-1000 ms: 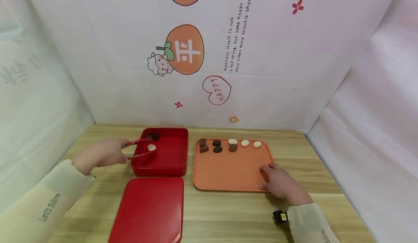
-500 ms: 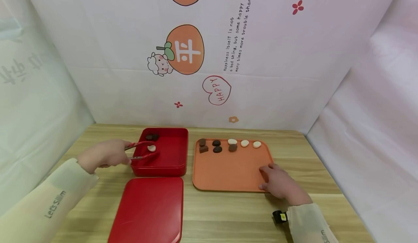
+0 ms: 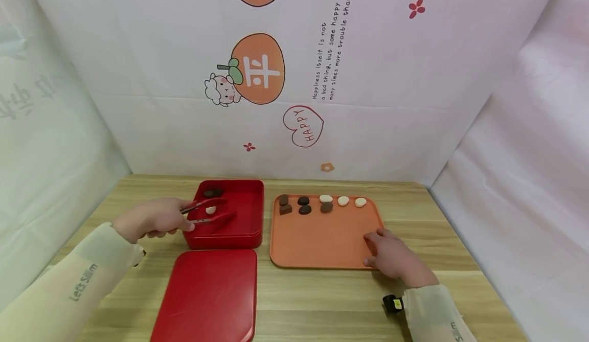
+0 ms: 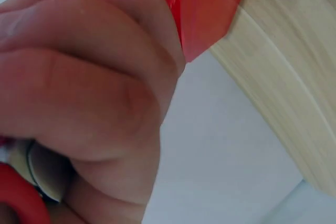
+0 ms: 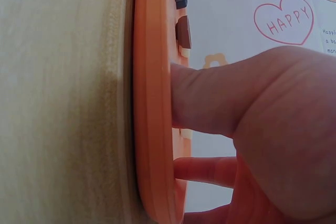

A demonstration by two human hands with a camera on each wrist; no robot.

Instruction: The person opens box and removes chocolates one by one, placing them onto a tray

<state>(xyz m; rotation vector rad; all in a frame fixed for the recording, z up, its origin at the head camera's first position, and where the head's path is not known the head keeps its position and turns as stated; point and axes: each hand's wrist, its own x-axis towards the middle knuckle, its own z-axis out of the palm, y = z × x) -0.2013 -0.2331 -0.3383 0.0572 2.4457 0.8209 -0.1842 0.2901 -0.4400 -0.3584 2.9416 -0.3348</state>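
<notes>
In the head view my left hand [image 3: 158,217] grips a pair of tongs [image 3: 202,221] with red tips, reaching over the left wall of a red box [image 3: 223,242]. The tongs' arms stand apart, and a white oval chocolate [image 3: 210,210] shows between them inside the box. Two dark chocolates [image 3: 212,192] lie in its back left corner. My left hand [image 4: 89,77] looks large in the left wrist view, its fingers curled round the red handle [image 4: 21,195]. At the right edge of an orange tray [image 3: 322,242], my right hand [image 3: 393,255] rests with thumb and fingers touching its surface.
White chocolates [image 3: 343,201] and brown chocolates [image 3: 286,209] line the tray's back edge. A red lid [image 3: 209,296] lies in front of the box. Behind the wooden table [image 3: 317,306] hangs a printed white sheet [image 3: 368,142], with pale fabric at both sides.
The left hand has moved slightly to the right, carrying the tongs' tips past the white chocolate, and the tips are wider apart. My right hand stays on the tray.
</notes>
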